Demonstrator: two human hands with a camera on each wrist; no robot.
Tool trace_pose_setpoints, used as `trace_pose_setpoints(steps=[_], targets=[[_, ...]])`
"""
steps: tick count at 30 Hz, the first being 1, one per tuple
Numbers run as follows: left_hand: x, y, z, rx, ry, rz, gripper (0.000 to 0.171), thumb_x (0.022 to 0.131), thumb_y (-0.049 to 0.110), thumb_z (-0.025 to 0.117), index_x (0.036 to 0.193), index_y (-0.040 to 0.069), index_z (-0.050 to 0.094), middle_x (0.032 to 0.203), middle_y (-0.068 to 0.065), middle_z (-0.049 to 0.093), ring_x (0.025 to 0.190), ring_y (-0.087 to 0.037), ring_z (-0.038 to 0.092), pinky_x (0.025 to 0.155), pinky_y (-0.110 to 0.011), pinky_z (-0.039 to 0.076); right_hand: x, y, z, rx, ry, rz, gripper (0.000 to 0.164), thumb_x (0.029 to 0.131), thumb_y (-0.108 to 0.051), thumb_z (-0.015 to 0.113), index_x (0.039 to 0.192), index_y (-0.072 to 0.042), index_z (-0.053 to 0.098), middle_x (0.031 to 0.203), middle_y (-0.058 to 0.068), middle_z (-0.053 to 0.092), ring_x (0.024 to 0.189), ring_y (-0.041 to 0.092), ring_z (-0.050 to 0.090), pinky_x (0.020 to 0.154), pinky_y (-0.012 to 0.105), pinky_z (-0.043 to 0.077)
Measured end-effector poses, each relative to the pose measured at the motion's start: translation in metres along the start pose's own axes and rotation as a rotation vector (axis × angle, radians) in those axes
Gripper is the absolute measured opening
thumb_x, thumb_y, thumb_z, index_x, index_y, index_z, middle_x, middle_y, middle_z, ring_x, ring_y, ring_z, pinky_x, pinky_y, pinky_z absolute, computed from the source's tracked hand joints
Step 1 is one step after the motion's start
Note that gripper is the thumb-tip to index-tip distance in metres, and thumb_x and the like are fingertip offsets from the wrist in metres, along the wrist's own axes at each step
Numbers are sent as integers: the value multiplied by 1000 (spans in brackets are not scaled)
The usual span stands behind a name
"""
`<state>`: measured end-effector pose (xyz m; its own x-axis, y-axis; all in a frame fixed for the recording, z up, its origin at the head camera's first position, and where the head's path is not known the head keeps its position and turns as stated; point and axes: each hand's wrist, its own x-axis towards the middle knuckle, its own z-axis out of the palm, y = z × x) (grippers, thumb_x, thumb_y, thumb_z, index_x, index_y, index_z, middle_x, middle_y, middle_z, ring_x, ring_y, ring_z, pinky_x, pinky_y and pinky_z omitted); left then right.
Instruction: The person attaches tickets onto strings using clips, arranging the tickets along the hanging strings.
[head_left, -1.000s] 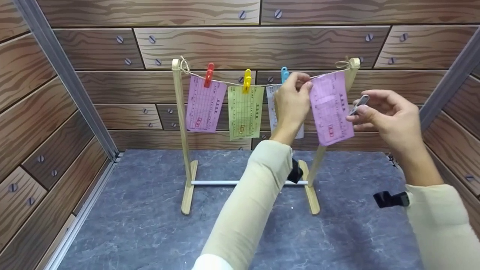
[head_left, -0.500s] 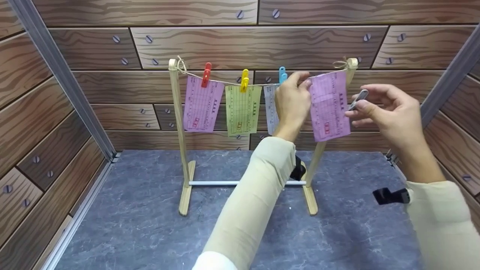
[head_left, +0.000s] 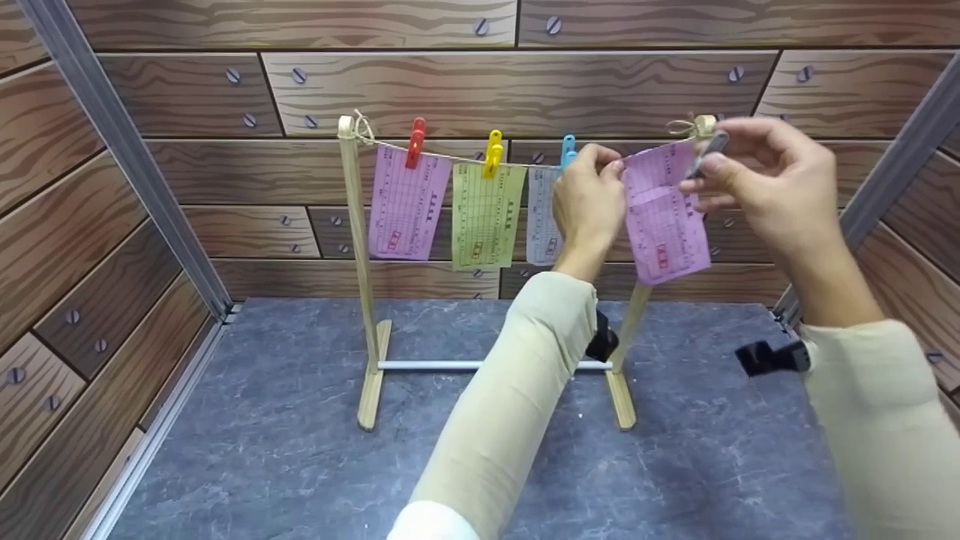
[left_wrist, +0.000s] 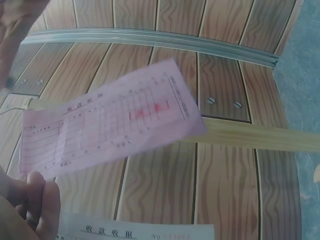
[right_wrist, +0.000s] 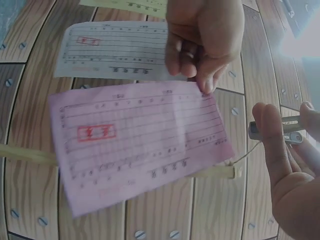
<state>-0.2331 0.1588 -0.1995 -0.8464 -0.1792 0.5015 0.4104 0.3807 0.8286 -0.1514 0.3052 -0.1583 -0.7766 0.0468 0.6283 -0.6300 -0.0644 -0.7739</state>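
In the head view my left hand [head_left: 591,199] pinches the upper left corner of a pink receipt slip [head_left: 664,217] at the string, and the slip hangs at a tilt. The right wrist view shows that pinch on the pink slip's corner too. Between thumb and fingers my right hand [head_left: 787,184] holds a grey clothespin [head_left: 708,154] beside the slip's upper right edge. A pale blue slip [head_left: 541,217], partly behind my left hand, hangs under a blue clothespin [head_left: 568,146]. Further left hang a yellow slip [head_left: 487,217] with a yellow clothespin [head_left: 493,154] and another pink slip [head_left: 409,206] with a red clothespin [head_left: 416,142].
The string is tied between the left post [head_left: 358,247] and right post [head_left: 634,322] of a wooden stand. A white crossbar [head_left: 431,366] joins its feet on a dark marbled tabletop [head_left: 285,465]. Wood-patterned panels [head_left: 450,94] enclose the back and sides.
My right hand has risen with the grey clothespin, from beside the pink slip's middle to near its top edge. My left hand keeps its pinch at the string.
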Motion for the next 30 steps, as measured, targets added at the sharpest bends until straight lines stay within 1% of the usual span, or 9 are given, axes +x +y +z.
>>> trace_pose_setpoints(steps=[3,6,9,13,15,18,23,27,30], targets=[[0,0,0,42,-6,-12,1,93,20,72,94,20,72,88,9,73,79,-11,65,67,-25,46,13,0,8,-55,-16,1,30,86,15,69,115,9,64,103,21,69,62,24,71,56,34,56],[-1,0,0,86,-17,-13,3,95,22,70,95,20,71,88,9,72,79,-12,65,67,-26,46,25,1,16,-161,-44,5,28,88,16,66,113,4,67,104,15,71,52,20,67,49,30,54],[-1,0,0,120,-35,-9,4,97,23,68,99,19,69,88,9,72,78,-12,65,67,-27,46,35,5,24,-356,-53,-20,21,91,14,64,109,4,67,100,5,73,44,14,62,43,26,51],[-2,2,2,143,-62,-15,4,98,23,66,100,20,68,89,9,71,79,-11,65,66,-26,46,45,10,30,-634,-18,-102,8,93,9,65,100,7,69,88,-6,74,39,7,56,39,21,47],[-3,3,4,146,-72,-25,4,99,24,65,100,20,67,88,10,70,79,-11,65,66,-26,46,48,12,31,-698,-2,-128,5,93,7,66,96,8,70,83,-10,73,38,6,55,39,19,45],[-5,6,6,140,-82,-33,4,98,24,65,99,21,67,88,10,70,79,-11,64,67,-26,46,52,13,28,-734,3,-119,4,93,5,67,93,7,70,77,-11,72,37,5,53,38,18,45],[-8,9,10,118,-86,-15,6,97,23,67,92,23,63,84,10,68,79,-11,64,69,-26,46,53,13,19,-761,-27,-43,5,94,6,65,96,8,69,75,-5,72,35,8,53,37,21,45],[-9,11,11,124,-98,-1,6,96,22,67,92,23,63,84,11,68,80,-11,64,69,-26,46,51,9,12,-748,-100,109,15,96,4,62,111,7,63,82,-6,71,40,11,59,40,26,50],[-9,10,11,138,-106,1,5,97,23,67,93,22,64,85,11,69,81,-11,65,69,-26,46,51,4,10,-711,-172,233,32,99,0,60,130,6,55,100,7,69,46,14,64,45,30,54]])
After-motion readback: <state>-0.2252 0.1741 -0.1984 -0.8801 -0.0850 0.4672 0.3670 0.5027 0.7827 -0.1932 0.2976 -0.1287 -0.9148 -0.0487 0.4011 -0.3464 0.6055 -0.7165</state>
